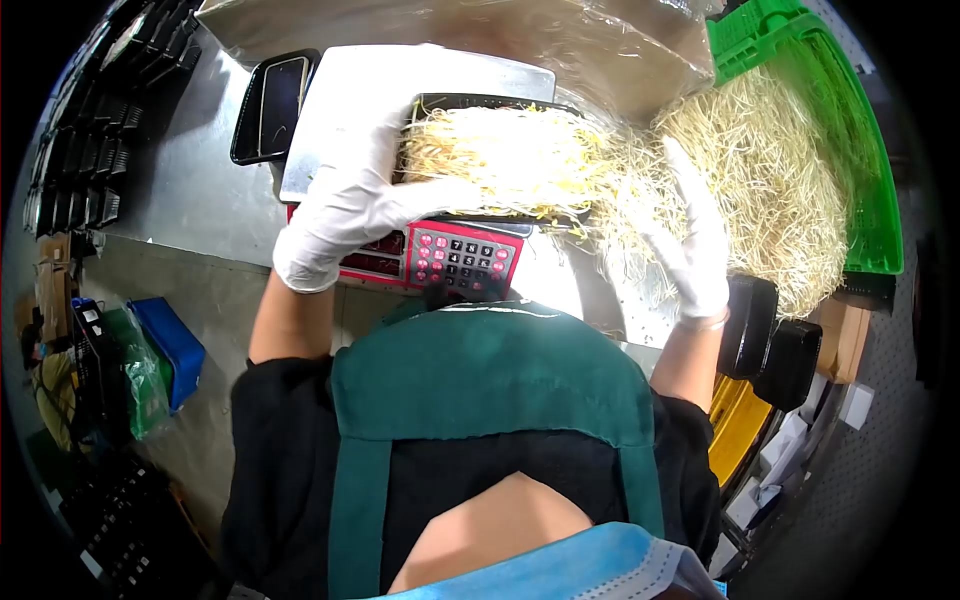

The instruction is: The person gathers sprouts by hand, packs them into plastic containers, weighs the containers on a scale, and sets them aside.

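Observation:
A black tray point(490, 101) heaped with bean sprouts point(500, 160) sits on the metal plate of a red scale point(465, 262). My left hand point(365, 200), in a white glove, is at the tray's left end, thumb along the near side and fingers reaching up beside it. To the right, my gloved right hand point(690, 245) has its fingers apart, among loose sprouts between the tray and a big pile point(765, 180). That pile spills from a green crate point(880, 190). Whether the right hand touches strands is unclear.
A phone point(283, 105) lies in a black tray at the upper left. Stacked black trays point(95, 150) line the far left. Clear plastic point(480, 45) covers something behind the scale. Black containers point(748, 325) and a yellow crate point(738, 425) are at the right.

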The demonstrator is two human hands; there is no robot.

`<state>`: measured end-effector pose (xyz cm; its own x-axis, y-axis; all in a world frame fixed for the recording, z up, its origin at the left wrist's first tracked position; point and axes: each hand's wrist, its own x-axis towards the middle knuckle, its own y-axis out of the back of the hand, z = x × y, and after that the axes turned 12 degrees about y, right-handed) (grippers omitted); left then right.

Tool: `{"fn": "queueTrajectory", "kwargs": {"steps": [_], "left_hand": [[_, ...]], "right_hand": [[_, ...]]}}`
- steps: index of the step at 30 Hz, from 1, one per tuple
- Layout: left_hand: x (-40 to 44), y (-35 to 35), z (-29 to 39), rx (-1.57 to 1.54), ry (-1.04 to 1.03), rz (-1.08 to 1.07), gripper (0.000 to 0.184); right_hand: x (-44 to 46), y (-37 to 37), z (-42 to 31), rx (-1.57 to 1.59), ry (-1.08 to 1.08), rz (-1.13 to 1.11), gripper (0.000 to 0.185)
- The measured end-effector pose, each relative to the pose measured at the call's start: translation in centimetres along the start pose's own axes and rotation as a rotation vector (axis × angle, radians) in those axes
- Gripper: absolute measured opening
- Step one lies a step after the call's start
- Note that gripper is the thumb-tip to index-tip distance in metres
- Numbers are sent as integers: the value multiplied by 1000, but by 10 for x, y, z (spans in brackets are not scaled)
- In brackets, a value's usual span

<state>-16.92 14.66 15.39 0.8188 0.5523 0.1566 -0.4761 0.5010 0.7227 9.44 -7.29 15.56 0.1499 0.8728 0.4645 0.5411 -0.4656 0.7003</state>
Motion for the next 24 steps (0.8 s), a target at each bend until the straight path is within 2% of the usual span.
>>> {"fn": "queueTrajectory", "kwargs": {"steps": [1, 2, 3, 4, 5, 6, 7, 9, 10, 11, 12, 13, 15, 16, 17, 19, 20, 21, 24], "left_hand": [[0, -10, -14, -251, 62, 63, 62], [-4, -22, -28, -508, 134, 122, 57], [4, -30, -29, -446, 108, 148, 57], [11, -37, -31, -383, 83, 176, 57], [19, -34, -7, -171, -60, 242, 59], [14, -34, 10, 71, -122, 223, 65], [17, -41, 1, 59, -195, 171, 72], [16, -45, 10, 253, -137, 138, 72], [21, -42, 12, 249, -141, 136, 72], [25, -40, 13, 266, -58, 34, 72], [28, -41, 15, 279, 30, -68, 73], [30, -39, 16, 268, 37, -71, 73], [33, -33, 14, 198, 62, -155, 73], [31, -34, 11, 166, 36, -117, 75], [29, -38, 7, 171, 37, -116, 75], [27, -46, -3, 179, -167, 38, 80], [26, -49, -6, 187, -165, 36, 80], [25, -50, -7, 210, -178, 63, 80], [24, -49, -6, 245, -180, 90, 79]], "right_hand": [[15, -10, -11, -89, 174, -45, 77], [27, -25, -22, -42, 251, -102, 81], [41, -40, -31, -180, 388, -149, 83], [55, -49, -39, -261, 428, -233, 85], [66, -54, -43, -342, 467, -316, 87], [72, -57, -32, -345, 469, -315, 87], [76, -58, -16, -437, 505, -366, 86], [76, -51, -2, -534, 534, -415, 85], [74, -46, 0, -189, 361, -440, 86], [70, -39, 2, 155, 181, -458, 90], [53, -42, 13, 315, 104, -353, 83], [47, -42, 11, 316, 98, -364, 83], [37, -44, 1, 465, -114, -211, 64], [38, -46, -8, 406, -133, -118, 50], [33, -46, 1, 410, -130, -116, 50], [25, -49, 17, 478, -86, -16, 39], [20, -45, 19, 522, -149, 49, 29], [17, -37, 16, 528, -147, 54, 29], [-5, -4, 36, 513, -298, 334, 31]]}}
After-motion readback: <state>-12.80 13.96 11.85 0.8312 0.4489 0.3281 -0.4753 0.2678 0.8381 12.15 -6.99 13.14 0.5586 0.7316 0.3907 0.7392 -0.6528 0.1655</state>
